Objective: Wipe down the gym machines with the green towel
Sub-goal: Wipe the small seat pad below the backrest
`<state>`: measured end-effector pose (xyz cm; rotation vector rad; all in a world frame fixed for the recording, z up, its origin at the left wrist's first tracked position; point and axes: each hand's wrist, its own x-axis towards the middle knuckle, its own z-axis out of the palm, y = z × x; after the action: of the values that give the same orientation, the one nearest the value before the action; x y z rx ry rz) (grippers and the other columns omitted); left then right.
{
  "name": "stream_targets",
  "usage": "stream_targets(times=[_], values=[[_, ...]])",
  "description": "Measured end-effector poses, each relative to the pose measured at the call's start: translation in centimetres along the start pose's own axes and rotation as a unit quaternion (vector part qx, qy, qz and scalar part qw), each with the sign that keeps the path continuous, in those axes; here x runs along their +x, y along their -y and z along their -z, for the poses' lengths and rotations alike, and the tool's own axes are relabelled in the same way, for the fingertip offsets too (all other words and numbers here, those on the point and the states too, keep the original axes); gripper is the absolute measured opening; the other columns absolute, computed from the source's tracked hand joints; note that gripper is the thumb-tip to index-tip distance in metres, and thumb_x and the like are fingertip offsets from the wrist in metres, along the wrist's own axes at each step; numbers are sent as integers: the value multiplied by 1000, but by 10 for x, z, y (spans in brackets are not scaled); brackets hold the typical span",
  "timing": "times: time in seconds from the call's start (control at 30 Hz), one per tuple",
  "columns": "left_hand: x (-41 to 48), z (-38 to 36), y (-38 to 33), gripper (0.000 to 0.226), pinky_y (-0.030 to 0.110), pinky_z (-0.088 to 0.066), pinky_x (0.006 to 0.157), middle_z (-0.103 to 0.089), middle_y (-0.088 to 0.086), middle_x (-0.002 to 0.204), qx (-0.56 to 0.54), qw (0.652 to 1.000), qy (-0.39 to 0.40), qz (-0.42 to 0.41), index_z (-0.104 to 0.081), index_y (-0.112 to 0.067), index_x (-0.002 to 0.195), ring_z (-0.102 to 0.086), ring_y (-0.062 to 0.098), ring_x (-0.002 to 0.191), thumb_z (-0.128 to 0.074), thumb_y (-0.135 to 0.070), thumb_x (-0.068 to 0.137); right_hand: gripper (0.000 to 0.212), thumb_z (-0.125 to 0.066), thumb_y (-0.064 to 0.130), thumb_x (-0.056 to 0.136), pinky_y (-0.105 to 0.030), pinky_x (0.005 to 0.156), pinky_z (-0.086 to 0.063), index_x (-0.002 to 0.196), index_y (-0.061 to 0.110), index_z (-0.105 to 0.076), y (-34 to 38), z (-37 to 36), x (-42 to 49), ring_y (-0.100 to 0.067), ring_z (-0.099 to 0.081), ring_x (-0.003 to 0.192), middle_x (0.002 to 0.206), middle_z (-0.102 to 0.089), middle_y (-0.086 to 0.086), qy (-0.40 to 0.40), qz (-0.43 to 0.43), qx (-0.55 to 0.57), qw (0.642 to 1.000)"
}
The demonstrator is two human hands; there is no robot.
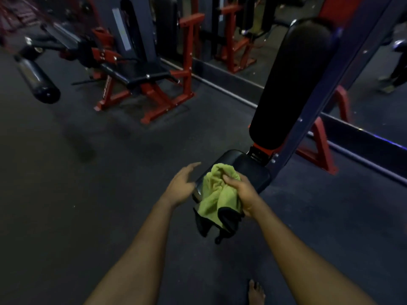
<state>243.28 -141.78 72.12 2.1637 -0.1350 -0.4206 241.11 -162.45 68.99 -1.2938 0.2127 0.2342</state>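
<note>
My right hand (242, 192) grips a bunched green towel (214, 194) with a dark border, held over the front of a black padded seat (248, 170). The towel's lower end hangs down past the seat's edge. My left hand (181, 183) hovers just left of the seat with fingers spread and relaxed, holding nothing. Behind the seat rises a long black back pad (288, 84) fixed to a dark blue upright frame (326, 89).
A red-framed machine with a black seat (143, 75) stands at the back left on the dark floor. A black roller pad (37, 82) juts in at far left. A mirror wall (242, 51) runs behind. My bare foot (255, 292) shows at the bottom.
</note>
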Motion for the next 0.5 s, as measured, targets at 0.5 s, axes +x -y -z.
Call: stream_targets(times=[0.5], values=[[-60,55,-199,25,35,-52,90,-70,1,110,176,959,107,-193,-72,-19,112,-62,19,104,-61,-34,94,21,-51,-3,95,-33,65,-46,92,17,-56,148,12,-142,-25,-56,79,84,-60,-10,-260,120,-136,949]])
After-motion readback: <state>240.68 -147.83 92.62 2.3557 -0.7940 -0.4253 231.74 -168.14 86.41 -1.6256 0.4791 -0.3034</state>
